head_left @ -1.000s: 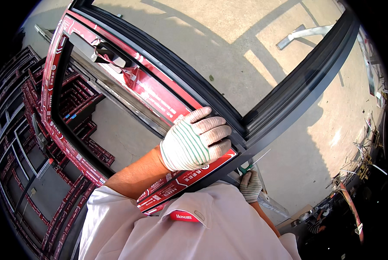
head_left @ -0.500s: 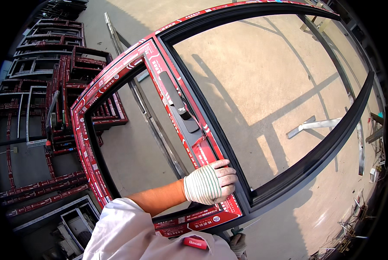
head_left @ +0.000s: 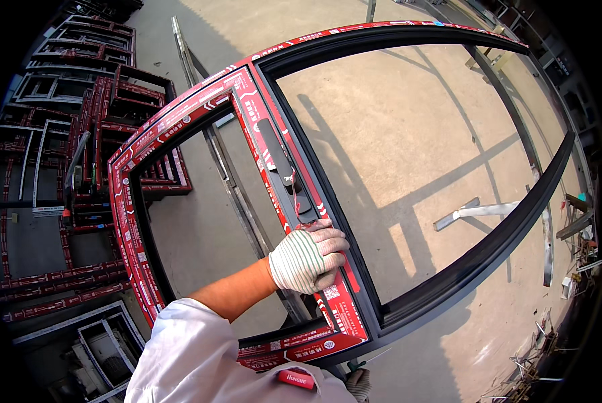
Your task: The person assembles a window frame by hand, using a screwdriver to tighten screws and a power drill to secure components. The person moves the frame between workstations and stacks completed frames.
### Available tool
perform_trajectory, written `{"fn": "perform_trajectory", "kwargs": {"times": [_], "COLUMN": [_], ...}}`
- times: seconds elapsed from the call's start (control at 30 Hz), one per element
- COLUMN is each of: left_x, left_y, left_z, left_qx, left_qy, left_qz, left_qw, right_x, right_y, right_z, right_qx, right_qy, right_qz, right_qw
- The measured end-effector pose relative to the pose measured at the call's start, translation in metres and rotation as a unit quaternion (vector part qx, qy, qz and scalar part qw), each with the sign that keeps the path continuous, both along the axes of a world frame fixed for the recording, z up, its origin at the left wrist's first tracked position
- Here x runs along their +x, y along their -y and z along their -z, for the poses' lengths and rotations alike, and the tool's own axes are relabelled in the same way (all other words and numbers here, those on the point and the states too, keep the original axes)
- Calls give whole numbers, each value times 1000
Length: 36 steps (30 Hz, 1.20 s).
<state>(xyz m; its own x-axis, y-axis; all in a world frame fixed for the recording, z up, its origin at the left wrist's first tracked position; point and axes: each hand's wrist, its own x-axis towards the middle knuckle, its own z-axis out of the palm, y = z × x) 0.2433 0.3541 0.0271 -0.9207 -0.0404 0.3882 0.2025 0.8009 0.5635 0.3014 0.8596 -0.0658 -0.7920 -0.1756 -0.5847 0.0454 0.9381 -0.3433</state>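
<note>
- One large, dark grey metal window frame partly wrapped in red printed film [head_left: 329, 195] spanned the middle of the view before the person, with two openings, the right one larger.
- One left hand in a white, green-striped knit glove [head_left: 309, 257] rested, fingers curled, on the bar between the openings; whether it gripped, I could not tell.
- One right hand in a striped glove [head_left: 358, 384], partly hidden, clasped one green-handled, thin-shafted tool [head_left: 354, 365] near the lower corner.
- One long, flat, dark grey handle piece [head_left: 271, 149] lay along that bar, above the left hand.
- Many red-filmed frames [head_left: 103, 114], too overlapped to count, lay at left.
</note>
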Motion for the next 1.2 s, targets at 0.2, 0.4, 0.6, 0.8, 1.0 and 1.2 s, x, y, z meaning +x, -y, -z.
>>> {"fn": "perform_trajectory", "kwargs": {"times": [0.2,0.4,0.6,0.8,1.0,1.2], "left_x": [-2,3,-1,2,9,26], "left_y": [4,16,14,12,2,-29], "left_z": [-4,-1,3,4,-4,-2], "left_qx": [-14,-25,-31,-38,-49,-66], "left_qy": [-4,-26,-45,-63,-48,-23], "left_qz": [-18,-32,-39,-48,-68,-150], "left_qw": [1000,999,998,996,995,986], "right_x": [4,-6,-2,-4,-1,1], "right_y": [-15,-2,-6,0,10,8], "right_z": [15,0,5,-2,-11,-6], "right_qx": [7,26,16,16,-9,-36], "right_qy": [51,63,44,38,-27,-60], "right_qz": [37,18,10,0,1,-6], "right_qw": [998,998,999,999,1000,998]}}
